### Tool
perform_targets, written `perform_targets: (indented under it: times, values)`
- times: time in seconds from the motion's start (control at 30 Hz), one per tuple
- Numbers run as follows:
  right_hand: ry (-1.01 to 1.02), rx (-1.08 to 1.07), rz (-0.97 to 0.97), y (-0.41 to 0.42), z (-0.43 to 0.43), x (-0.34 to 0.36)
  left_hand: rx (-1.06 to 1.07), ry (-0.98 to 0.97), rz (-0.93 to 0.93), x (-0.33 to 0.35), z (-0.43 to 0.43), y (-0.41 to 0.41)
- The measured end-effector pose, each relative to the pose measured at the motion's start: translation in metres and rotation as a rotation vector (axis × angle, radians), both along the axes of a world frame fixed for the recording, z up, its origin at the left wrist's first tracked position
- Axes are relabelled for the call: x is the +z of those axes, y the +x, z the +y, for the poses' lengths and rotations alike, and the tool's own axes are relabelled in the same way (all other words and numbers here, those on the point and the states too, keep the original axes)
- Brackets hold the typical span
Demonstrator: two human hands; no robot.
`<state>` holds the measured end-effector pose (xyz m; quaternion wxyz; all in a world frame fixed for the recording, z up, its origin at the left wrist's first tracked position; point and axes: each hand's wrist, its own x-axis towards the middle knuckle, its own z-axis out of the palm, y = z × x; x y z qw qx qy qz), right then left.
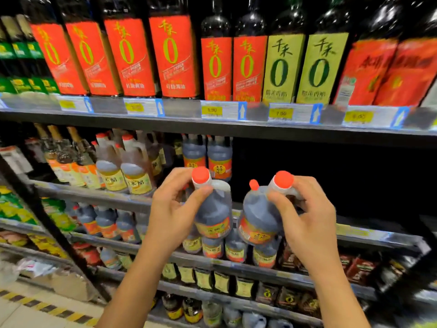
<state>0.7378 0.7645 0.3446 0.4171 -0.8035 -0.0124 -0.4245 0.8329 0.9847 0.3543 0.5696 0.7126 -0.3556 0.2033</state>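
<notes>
The left hand (pixel 173 210) holds a dark bottle (pixel 214 210) by the neck. Its thumb and curled fingers pinch just under the red cap (pixel 201 174), with the thumb at the front and the fingers round the back. The bottle hangs almost upright in the air, in front of the front edge of the middle shelf (pixel 99 196), near the middle of its length.

The right hand (pixel 309 221) grips a second dark bottle (pixel 259 215) of the same kind. Its thumb presses on the shoulder below the neck, and the other fingers curl round the handle behind it. This bottle tilts, with its big red cap (pixel 283 179) leaning to the right. It is also off the shelf, in front of the same front edge. The two bottles are just beside each other, with a narrow gap showing between them.

At the back of the middle shelf, behind the left hand, stand two more dark bottles (pixel 207 157). Toward its left end stand pale yellow bottles (pixel 136 177). Right of the hands the shelf is too dark to make out.

The top shelf (pixel 212 126) carries tall bottles with red labels (pixel 173 55) and two with yellow-green labels (pixel 316 67). Price tags (pixel 211 111) run along its front edge. The shelf below the hands holds a row of smaller dark bottles (pixel 236 250).
</notes>
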Motion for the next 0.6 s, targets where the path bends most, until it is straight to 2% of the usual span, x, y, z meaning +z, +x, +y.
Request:
perform_targets:
  times: [0.17, 0.37, 0.6]
  values:
    - [-0.074, -0.119, -0.105, 0.026, -0.007, 0.002, -0.076, -0.076, -0.053, -0.005, -0.02, 0.046]
    - [-0.124, -0.23, -0.139, 0.059, -0.008, -0.005, -0.153, -0.09, -0.036, -0.021, -0.039, 0.099]
    - [-0.192, -0.248, -0.059, 0.085, -0.016, -0.02, -0.226, -0.076, 0.011, -0.036, -0.066, 0.134]
